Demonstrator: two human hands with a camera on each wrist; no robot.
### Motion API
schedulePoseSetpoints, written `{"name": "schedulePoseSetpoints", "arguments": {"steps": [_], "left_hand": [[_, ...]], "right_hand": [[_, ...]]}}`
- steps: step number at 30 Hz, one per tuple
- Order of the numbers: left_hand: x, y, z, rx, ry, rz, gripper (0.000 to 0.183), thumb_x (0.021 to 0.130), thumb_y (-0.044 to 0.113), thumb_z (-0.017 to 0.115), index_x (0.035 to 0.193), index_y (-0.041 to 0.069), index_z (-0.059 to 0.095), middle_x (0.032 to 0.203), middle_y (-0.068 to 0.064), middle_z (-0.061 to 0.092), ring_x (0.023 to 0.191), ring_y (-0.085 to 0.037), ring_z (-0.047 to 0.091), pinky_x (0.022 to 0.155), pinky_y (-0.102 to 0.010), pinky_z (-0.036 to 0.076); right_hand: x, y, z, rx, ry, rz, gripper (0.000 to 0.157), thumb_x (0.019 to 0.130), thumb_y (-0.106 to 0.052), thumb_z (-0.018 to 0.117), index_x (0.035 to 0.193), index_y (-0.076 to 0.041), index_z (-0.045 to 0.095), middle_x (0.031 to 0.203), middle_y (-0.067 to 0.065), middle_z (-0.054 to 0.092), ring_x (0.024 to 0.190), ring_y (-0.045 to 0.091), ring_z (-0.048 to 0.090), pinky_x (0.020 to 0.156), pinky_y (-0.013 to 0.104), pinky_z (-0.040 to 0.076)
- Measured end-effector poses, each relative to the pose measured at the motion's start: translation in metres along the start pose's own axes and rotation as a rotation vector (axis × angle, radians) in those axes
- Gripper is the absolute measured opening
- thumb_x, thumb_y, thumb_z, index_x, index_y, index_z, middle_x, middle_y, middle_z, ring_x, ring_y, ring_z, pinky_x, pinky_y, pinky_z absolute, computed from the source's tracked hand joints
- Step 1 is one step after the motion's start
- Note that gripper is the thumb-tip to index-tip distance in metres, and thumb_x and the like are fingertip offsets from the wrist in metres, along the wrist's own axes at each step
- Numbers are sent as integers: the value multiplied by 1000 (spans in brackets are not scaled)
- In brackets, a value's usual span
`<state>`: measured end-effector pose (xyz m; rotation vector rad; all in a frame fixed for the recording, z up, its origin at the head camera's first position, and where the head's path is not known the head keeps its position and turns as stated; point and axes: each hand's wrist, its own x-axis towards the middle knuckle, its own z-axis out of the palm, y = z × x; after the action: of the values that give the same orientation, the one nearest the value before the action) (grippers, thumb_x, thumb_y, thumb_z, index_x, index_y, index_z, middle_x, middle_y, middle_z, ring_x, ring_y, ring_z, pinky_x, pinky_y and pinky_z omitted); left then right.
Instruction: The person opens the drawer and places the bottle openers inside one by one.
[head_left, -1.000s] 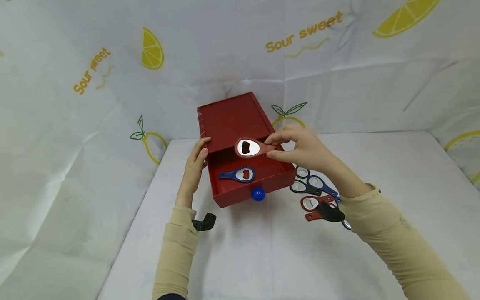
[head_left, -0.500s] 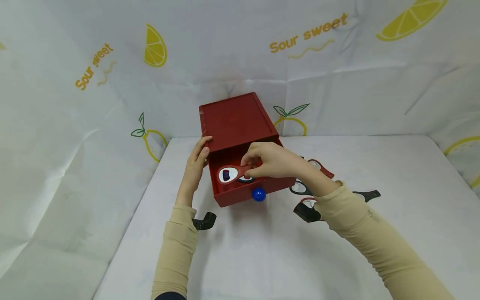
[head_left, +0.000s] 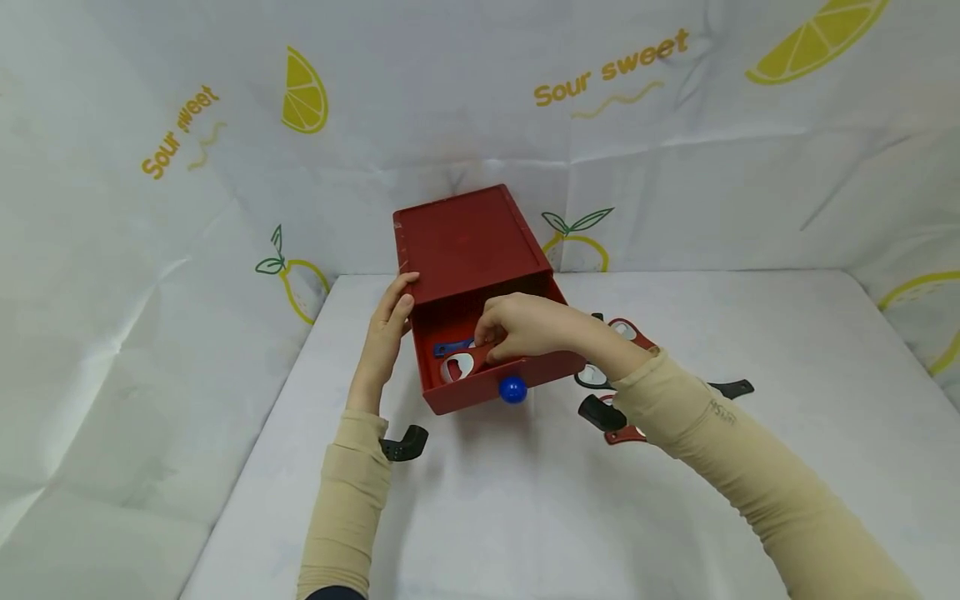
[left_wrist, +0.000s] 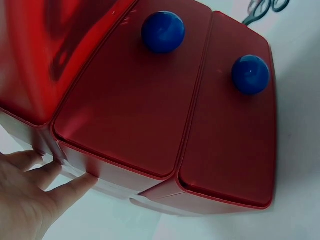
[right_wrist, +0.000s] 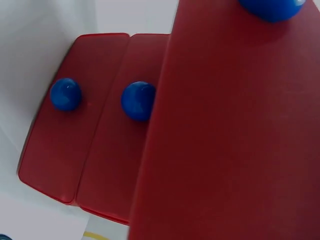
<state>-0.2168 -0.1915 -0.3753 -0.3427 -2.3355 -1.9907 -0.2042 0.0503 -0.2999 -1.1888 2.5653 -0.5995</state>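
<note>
A red drawer cabinet [head_left: 468,242] stands on the white table with its top drawer [head_left: 461,398] pulled out. My left hand [head_left: 381,346] rests against the cabinet's left side; in the left wrist view its fairly straight fingers [left_wrist: 75,190] touch that side. Inside the drawer, my right hand [head_left: 528,325] pinches the handle of a red bottle opener [head_left: 482,355], whose metal head lies low near the drawer's front. A blue bottle opener [head_left: 448,347] lies behind it, partly hidden by the hand. The right wrist view shows the drawer front [right_wrist: 230,130] but no hand.
Several bottle openers lie right of the cabinet, partly under my right arm, among them a red one [head_left: 637,335] and a black-handled one [head_left: 733,388]. Blue knobs [left_wrist: 250,75] stick out from the lower drawers. A patterned white cloth [head_left: 712,192] hangs behind.
My right hand has moved left and down into the drawer with the red bottle opener, then slightly nearer the drawer's front. The left hand stays in place on the cabinet.
</note>
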Motion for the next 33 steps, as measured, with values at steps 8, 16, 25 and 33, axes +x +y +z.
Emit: {"name": "schedulePoseSetpoints", "arguments": {"steps": [8, 16, 25, 33], "left_hand": [[-6, 19, 3, 17, -8, -2, 41, 99, 25, 36, 139, 18, 37, 151, -8, 27, 131, -30, 35, 106, -56, 29], [-10, 29, 4, 22, -5, 0, 41, 99, 25, 36, 139, 16, 37, 150, -10, 27, 130, -31, 36, 106, -55, 30], [-11, 28, 6, 28, -5, -18, 42, 98, 27, 36, 139, 19, 37, 151, -9, 27, 131, -31, 35, 106, -56, 29], [-13, 27, 7, 32, -8, -24, 41, 99, 26, 35, 139, 20, 37, 150, -9, 27, 131, -30, 35, 107, -56, 29]], "right_hand": [[6, 3, 3, -14, -62, 12, 16, 83, -19, 69, 98, -13, 66, 98, 2, 62, 92, 14, 57, 84, 30, 50], [9, 3, 3, -23, -61, 29, 17, 85, -20, 67, 101, -13, 67, 98, 3, 62, 92, 15, 56, 84, 30, 50], [2, 4, -2, 33, -12, 37, 30, 85, -32, 67, 108, -14, 65, 99, 2, 62, 92, 15, 57, 84, 32, 50], [-7, 11, -5, 157, 76, -40, 31, 86, -29, 66, 111, -12, 64, 102, 1, 64, 96, 13, 58, 86, 32, 49]]}}
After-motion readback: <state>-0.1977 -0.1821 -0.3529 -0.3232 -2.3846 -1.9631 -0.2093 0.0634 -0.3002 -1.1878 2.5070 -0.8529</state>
